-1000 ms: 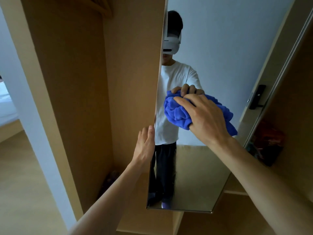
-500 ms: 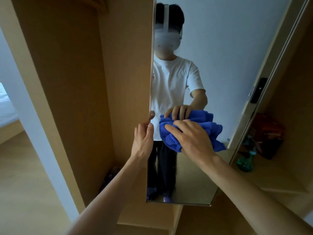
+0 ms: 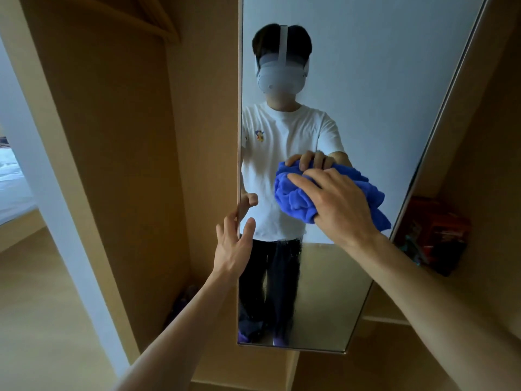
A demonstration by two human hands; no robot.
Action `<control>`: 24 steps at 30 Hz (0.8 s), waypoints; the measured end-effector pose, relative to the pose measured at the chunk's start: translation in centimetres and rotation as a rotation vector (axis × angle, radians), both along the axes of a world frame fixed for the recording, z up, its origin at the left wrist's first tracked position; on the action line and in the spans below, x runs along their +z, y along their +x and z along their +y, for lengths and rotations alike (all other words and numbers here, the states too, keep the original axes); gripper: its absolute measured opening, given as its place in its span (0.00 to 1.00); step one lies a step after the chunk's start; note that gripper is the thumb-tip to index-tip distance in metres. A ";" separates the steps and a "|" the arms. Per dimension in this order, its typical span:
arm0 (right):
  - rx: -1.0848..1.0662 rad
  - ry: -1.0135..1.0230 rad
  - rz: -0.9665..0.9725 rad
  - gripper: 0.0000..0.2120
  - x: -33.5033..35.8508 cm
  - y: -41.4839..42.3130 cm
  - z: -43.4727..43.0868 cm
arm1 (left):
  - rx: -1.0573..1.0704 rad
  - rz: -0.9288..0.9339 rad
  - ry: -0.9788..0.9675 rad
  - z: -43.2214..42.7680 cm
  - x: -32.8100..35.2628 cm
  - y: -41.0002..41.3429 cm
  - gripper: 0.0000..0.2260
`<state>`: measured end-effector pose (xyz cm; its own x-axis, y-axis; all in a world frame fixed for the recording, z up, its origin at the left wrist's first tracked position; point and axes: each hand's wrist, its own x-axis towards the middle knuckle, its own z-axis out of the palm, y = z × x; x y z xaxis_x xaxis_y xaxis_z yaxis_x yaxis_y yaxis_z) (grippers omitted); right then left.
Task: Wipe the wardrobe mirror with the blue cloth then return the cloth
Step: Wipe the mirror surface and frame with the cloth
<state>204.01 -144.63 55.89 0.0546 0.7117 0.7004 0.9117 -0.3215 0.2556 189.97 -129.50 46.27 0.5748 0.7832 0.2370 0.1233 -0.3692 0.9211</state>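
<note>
The blue cloth [image 3: 293, 198] is sitting bunched against the glass of the mirror [image 3: 366, 80], about halfway up and toward its right side, where the right hand [image 3: 338, 204] is gripping it with fingers curled over the top. The left hand [image 3: 234, 244] is clasping the mirror's left edge, thumb lying on the front and fingers wrapping behind, beside the open wooden wardrobe [image 3: 112, 136].

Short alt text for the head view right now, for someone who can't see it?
The right hand holds a bunched blue cloth against the mirror, while the left hand holds the mirror's left edge. The mirror reflects the person; wooden wardrobe panels flank it.
</note>
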 end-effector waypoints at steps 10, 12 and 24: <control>0.014 -0.001 -0.062 0.24 2.0 1.4 -0.9 | 0.070 -0.049 0.040 -1.3 -0.5 0.3 0.23; 0.016 -0.027 -0.037 0.24 1.0 1.5 -1.1 | 0.093 -0.054 0.043 -1.6 -0.7 0.6 0.23; -0.014 -0.140 0.071 0.29 -7.2 1.6 -2.2 | 0.176 -0.008 0.018 -2.2 -0.4 2.3 0.27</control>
<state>205.66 -146.83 48.67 0.1112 0.8007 0.5887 0.9248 -0.3002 0.2336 192.23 -131.75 45.89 0.4275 0.8670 0.2561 0.1803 -0.3593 0.9156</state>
